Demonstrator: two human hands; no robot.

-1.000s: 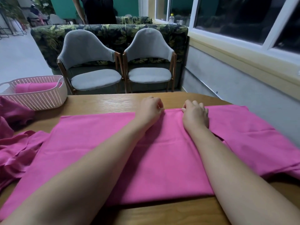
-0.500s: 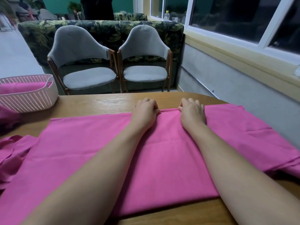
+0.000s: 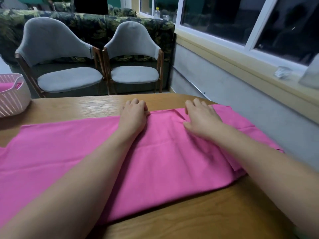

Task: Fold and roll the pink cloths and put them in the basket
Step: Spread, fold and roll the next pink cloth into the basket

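Pink fabric fills most of your head view: the pink cloth (image 3: 164, 152) lies spread flat across the wooden desk (image 3: 77, 107), folded over, with a layered edge showing at its right end and a bare strip of desk along its near side. Both your bare forearms reach over the cloth to its far edge.

Your left hand (image 3: 133, 116) sits knuckles-up at the middle of that far edge. Its fingers (image 3: 136, 103) are curled down over the hem with the thumb pressed in against the fabric, so it grips the cloth's edge. The fingertips themselves are hidden behind the knuckles.

Your right hand (image 3: 202, 118) lies on the cloth just to the right of the left hand, apart from it. Its fingers (image 3: 198, 103) are spread and only slightly bent, resting on top of the fabric with the thumb held out to the side. It holds nothing. A small raised crease in the cloth runs beside that thumb.

Beyond the cloth's far left corner, the white perforated basket (image 3: 12, 104) stands on the desk, partly cut off by the frame, with a rolled pink cloth (image 3: 5, 87) inside it.

Past the cloth's far edge, off the desk, two grey chairs (image 3: 57, 54) stand side by side before a leaf-patterned sofa (image 3: 86, 25). A dark window (image 3: 224, 18) runs along the wall to the cloth's right.
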